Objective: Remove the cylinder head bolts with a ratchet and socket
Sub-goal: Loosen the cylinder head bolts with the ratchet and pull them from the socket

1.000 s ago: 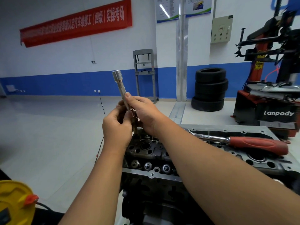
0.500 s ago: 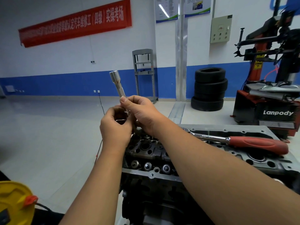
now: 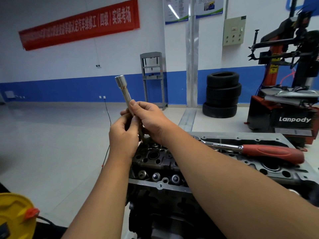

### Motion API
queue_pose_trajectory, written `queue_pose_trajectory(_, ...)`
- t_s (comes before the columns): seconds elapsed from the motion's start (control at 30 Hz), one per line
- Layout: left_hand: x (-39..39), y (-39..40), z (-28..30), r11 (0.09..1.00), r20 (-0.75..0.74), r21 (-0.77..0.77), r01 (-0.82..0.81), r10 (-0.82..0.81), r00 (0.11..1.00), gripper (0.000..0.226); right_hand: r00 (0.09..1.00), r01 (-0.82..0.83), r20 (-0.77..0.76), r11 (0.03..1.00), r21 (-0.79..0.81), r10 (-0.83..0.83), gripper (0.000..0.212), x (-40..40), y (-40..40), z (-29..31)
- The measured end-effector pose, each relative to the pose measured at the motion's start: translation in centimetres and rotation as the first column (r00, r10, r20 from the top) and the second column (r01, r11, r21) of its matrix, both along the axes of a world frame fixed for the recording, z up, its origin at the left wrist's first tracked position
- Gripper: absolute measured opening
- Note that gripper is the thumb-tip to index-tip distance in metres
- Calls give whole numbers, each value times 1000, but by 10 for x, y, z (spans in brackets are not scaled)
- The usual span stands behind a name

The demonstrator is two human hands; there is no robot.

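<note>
I hold a long silver socket (image 3: 122, 88) on a slim shaft upright above the left end of the dark cylinder head (image 3: 155, 157). My right hand (image 3: 150, 118) grips the shaft from the right, thumb lying along it. My left hand (image 3: 122, 135) curls round the lower part of the shaft from the left. The shaft's lower tip shows just below my hands, close above the head. The ratchet (image 3: 269, 151), chrome with a red handle, lies unattended across the top of the head to the right.
The engine stands in front of me, valve springs (image 3: 156, 176) along its near edge. A yellow container (image 3: 15, 216) sits at the lower left. A tyre stack (image 3: 221, 94) and a red tyre changer (image 3: 284, 100) stand behind, and open floor lies to the left.
The socket's top has drifted slightly to the left. Both hands keep their hold on the shaft, and the ratchet has not moved.
</note>
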State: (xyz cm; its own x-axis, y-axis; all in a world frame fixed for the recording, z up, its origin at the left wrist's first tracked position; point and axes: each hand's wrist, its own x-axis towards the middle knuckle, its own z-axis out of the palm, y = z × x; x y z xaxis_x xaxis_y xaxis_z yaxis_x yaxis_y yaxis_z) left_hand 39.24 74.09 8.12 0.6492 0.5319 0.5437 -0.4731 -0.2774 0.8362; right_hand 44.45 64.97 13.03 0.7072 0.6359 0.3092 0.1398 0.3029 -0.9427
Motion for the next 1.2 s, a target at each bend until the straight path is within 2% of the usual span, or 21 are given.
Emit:
queue_pose_trajectory(0.07,0,-2,1,999,3,-27,41,-41,999,27,1000,15,-11,1000,-6,-15,38,1,0,2)
queue_pose_trajectory(0.13,1,-1,1,1000,3,10,-25,25,1000,33,1000,27,-14,999,-25,-27,38,2,0,1)
queue_pose_trajectory(0.27,3,4,-2,983,-2,59,-172,172,985,12,1000,-8,9,1000,2,8,20,3,0,-4)
queue_pose_trajectory(0.33,0,2,-1,993,0,40,-110,110,994,6,1000,-15,8,1000,4,15,23,3,1,-4)
queue_pose_trajectory(0.43,-1,-2,1,999,3,-20,25,-25,1000,19,1000,14,-15,999,-28,-15,43,2,2,0)
queue_pose_trajectory(0.5,0,-2,1,1000,-5,9,-24,24,1000,19,999,14,-30,999,-30,-15,40,3,1,0)
queue_pose_trajectory(0.63,1,3,-2,985,12,37,-166,166,986,12,1000,-1,18,1000,-12,1,16,3,-1,-4)
queue_pose_trajectory(0.73,0,1,0,995,17,31,-96,95,995,11,1000,-8,10,1000,-12,8,23,1,2,-2)
queue_pose_trajectory(0.8,-1,-1,1,1000,16,-6,-17,18,1000,23,1000,7,1,1000,-28,-7,34,1,2,-1)
queue_pose_trajectory(0.87,-2,-2,3,1000,-2,-20,-21,21,1000,31,1000,20,-11,999,-34,-20,38,2,2,0)
queue_pose_trajectory(0.93,-3,-2,3,998,-9,11,-69,69,998,25,1000,8,-16,1000,-11,-8,31,4,1,-1)
queue_pose_trajectory(1.0,-2,-1,1,991,3,40,-126,126,992,9,1000,4,6,1000,2,-4,22,5,1,-3)
queue_pose_trajectory(1.07,-2,0,1,984,10,46,-172,172,985,8,1000,6,22,1000,11,-6,20,5,2,-4)
queue_pose_trajectory(1.2,-4,-4,4,999,13,1,-45,45,999,15,1000,20,22,999,-45,-19,40,3,3,-2)
